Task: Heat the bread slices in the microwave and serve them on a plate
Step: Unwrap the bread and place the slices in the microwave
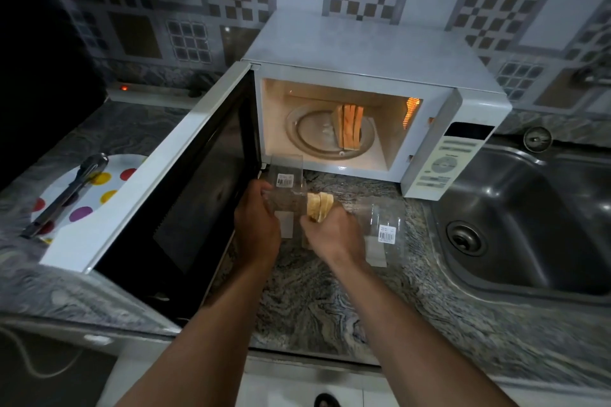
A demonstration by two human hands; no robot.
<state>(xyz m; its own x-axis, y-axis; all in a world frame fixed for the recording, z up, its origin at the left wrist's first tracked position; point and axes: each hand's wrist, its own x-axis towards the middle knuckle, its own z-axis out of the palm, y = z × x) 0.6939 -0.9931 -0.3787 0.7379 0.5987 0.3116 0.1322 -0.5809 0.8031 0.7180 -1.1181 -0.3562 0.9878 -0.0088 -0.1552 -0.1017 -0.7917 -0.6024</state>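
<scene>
The white microwave point(370, 53) stands on the counter with its door point(172, 175) swung open to the left and its light on. Several bread slices point(349, 126) stand on edge on the glass turntable point(307, 139) inside. In front of it, my left hand point(256, 218) grips a clear plastic bread package point(287, 190). My right hand point(330, 231) is closed around a few bread slices point(320, 206) at the package's open end. A spotted plate point(96, 188) lies at the left, partly hidden by the door.
Metal tongs point(67, 193) rest on the plate. A second clear plastic package point(385, 231) lies on the granite counter point(314, 301) to the right of my hands. A steel sink point(529, 218) fills the right side. A power strip point(148, 91) runs along the back wall.
</scene>
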